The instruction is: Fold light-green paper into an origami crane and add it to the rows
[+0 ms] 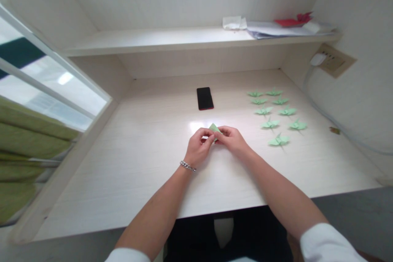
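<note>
A small folded piece of green paper (214, 127) is pinched between my two hands, just above the pale desk. My left hand (200, 144), with a silver chain bracelet at the wrist, has its thumb and fingers closed on the paper's left side. From the right, my right hand (232, 140) grips the same piece, thumb towards the middle. The fingers cover much of the paper, and only its pointed top shows clearly. To the right stand several green paper cranes (270, 124) in two uneven columns.
Beyond my hands lies a black phone (204, 98). A shelf (153, 41) crosses the back, bearing papers (276, 29) and a red item (302, 18). On the right, a grey cable (325, 114) runs from a wall socket (334, 62) past a small brown scrap (334, 130).
</note>
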`<move>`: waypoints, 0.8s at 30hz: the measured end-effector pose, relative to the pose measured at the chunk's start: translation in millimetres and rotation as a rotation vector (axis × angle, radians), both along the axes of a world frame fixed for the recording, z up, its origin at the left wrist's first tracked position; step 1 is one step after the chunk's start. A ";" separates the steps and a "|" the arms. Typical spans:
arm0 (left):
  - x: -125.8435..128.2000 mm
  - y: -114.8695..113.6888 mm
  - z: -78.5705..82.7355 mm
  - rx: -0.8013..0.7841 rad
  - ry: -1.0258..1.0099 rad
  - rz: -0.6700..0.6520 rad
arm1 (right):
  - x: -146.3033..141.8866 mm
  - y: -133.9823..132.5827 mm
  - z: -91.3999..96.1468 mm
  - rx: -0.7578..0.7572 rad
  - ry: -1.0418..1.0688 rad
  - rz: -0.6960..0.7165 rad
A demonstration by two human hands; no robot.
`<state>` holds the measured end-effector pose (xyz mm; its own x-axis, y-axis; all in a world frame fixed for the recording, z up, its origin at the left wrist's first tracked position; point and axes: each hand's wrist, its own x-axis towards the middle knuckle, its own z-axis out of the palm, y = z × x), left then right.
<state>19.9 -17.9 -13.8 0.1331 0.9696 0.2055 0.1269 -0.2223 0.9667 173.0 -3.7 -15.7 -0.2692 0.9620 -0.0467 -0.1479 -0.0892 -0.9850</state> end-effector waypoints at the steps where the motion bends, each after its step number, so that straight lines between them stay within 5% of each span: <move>1: -0.6 0.4 -0.5 0.001 -0.007 0.011 | 0.2 0.3 -0.6 -0.016 0.025 0.002; 11: -0.7 -5.6 14.4 0.160 0.128 -0.080 | 4.4 3.7 -3.4 0.070 -0.139 -0.123; 16: -6.8 3.3 5.7 0.076 0.038 0.125 | 3.1 1.8 3.5 -0.107 0.033 -0.133; 24: -5.1 7.3 -2.9 -0.077 -0.135 0.044 | 5.0 1.0 7.1 -0.146 0.041 -0.088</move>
